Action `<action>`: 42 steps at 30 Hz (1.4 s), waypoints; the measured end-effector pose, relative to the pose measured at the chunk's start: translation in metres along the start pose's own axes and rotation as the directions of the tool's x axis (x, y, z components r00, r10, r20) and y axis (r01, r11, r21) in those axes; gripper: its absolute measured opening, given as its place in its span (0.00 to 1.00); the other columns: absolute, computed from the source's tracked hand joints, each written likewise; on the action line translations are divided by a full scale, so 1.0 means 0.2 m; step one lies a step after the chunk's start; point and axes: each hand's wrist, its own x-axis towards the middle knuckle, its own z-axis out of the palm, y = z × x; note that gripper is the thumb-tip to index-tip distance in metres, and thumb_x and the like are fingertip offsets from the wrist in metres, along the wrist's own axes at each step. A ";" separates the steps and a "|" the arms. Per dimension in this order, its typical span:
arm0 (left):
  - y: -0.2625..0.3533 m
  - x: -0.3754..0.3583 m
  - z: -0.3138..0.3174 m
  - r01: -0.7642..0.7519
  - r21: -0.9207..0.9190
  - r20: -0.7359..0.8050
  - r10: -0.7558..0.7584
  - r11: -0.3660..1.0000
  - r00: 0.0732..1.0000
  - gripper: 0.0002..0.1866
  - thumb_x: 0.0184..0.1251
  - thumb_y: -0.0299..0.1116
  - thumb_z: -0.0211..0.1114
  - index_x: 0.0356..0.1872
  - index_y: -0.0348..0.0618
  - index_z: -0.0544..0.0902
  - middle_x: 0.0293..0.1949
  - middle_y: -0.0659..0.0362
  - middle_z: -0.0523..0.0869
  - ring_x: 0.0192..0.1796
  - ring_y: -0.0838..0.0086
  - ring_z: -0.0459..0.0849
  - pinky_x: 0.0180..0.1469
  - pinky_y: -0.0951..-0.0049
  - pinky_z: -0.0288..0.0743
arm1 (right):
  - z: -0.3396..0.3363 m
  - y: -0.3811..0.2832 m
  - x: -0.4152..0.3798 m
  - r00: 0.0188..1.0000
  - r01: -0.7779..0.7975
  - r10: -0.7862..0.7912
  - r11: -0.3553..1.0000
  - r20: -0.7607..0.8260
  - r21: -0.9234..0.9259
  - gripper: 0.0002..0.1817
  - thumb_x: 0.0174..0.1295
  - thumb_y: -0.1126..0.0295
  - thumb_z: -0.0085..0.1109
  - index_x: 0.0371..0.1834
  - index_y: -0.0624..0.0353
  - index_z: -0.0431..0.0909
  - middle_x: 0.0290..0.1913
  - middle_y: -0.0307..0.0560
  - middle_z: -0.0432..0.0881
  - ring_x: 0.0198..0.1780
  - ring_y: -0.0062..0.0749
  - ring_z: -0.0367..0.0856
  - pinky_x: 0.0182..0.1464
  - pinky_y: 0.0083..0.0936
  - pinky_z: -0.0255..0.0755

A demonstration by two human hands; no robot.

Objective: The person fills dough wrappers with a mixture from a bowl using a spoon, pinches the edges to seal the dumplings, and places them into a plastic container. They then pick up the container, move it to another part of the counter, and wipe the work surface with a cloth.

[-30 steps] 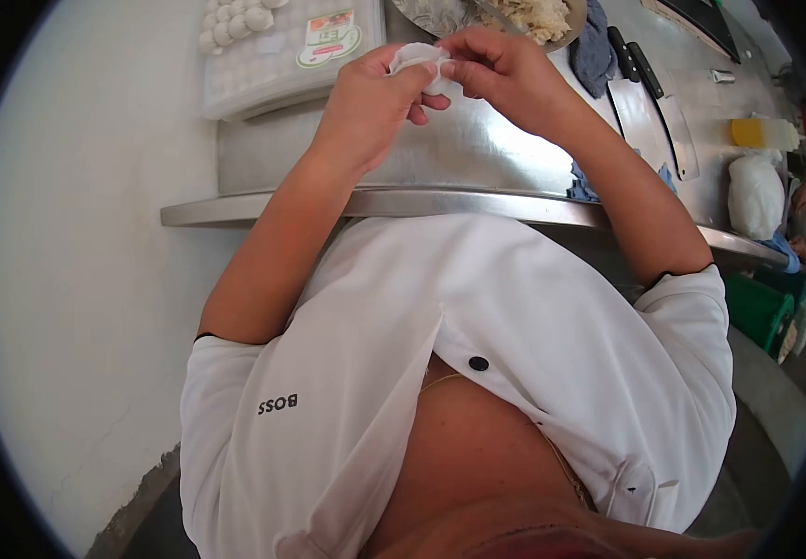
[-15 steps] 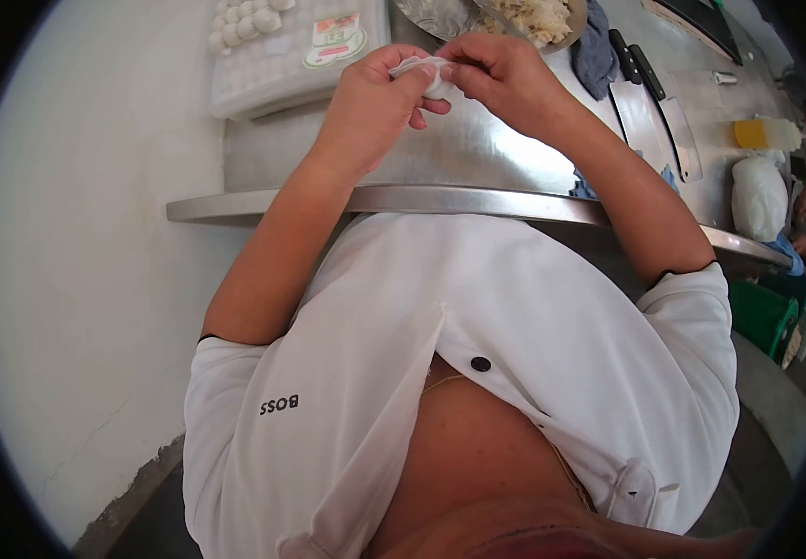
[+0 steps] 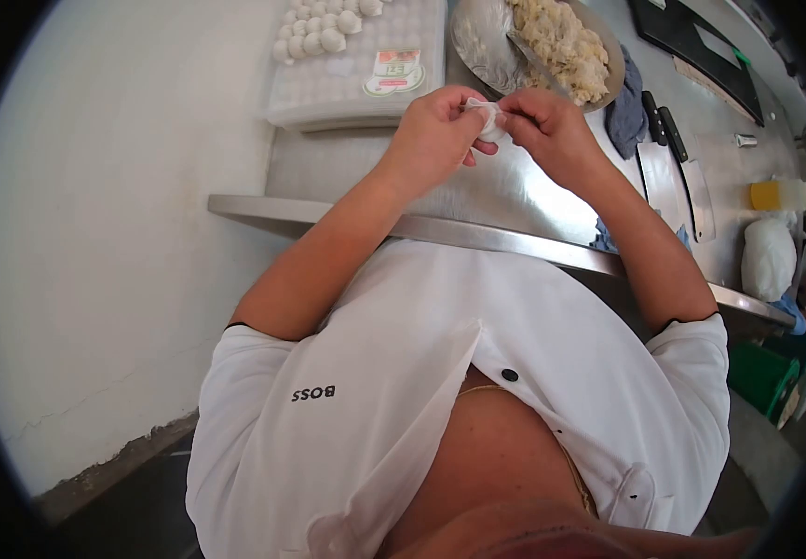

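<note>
A small white dough wrapper is held above the steel table between my two hands. My left hand cups it, with thumb and fingers closed round its left side. The fingertips of my right hand pinch its right edge. What lies inside the wrapper cannot be made out. Behind my hands stands a metal bowl with a pale chunky filling and a flat metal utensil in it. To the left, rows of white dumplings sit on a lidded plastic box with a printed label.
On the steel table, right of the bowl, are a dark blue cloth, two black-handled cleavers, a black board, a yellow bottle and a white bag. A white wall borders the left.
The view has shifted, so the table and both hands appear further right and lower, and more of the bowl shows. Both hands still hold the wrapper, with only slight finger changes.
</note>
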 end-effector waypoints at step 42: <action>-0.04 -0.09 -0.01 0.218 -0.518 0.195 -0.134 0.827 0.972 0.19 0.80 0.37 0.44 0.55 0.32 0.75 0.50 0.50 0.82 0.45 0.65 0.84 0.46 0.67 0.77 | -0.06 -0.05 -0.01 0.980 -0.067 0.033 0.984 0.196 0.167 0.14 0.70 0.65 0.53 0.48 0.63 0.83 0.34 0.37 0.83 0.35 0.19 0.78 0.41 0.19 0.75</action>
